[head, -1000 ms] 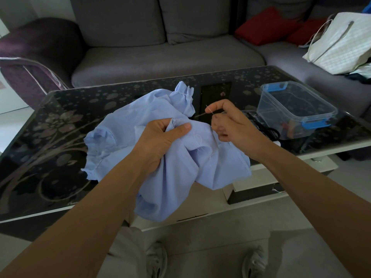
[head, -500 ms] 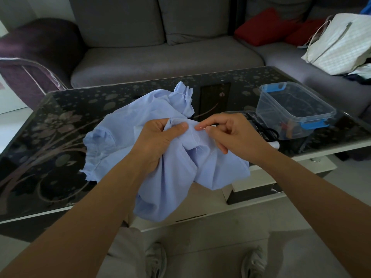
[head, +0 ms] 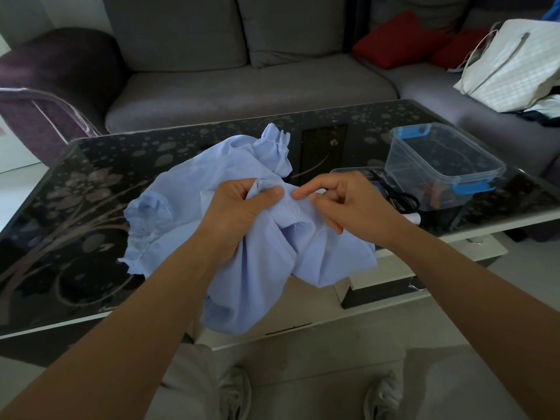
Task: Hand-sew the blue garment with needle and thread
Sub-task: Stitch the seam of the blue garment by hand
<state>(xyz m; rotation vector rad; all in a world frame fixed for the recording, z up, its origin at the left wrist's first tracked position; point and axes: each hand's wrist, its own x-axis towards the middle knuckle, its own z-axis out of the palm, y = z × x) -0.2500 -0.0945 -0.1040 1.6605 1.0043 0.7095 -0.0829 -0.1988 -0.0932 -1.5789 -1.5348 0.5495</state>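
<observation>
Over desk (head: 91, 165): left hand (head: 239, 210) bunches garment (head: 251, 268), holding seam taut; right hand (head: 339, 201) pinches needle (head: 303, 195), ready to stitch.

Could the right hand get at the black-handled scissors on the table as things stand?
Probably yes, once freed: the right hand pinches the thin needle at the light blue garment. The black-handled scissors lie just beyond it, uncovered beside the clear plastic box.

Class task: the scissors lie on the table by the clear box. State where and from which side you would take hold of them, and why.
Probably by the black handle loops, coming from the person's right with the right hand. The loops lie exposed beside the box, while the blade end runs back behind that hand and is mostly hidden. The hand pinches the needle, so that goes down first.
</observation>
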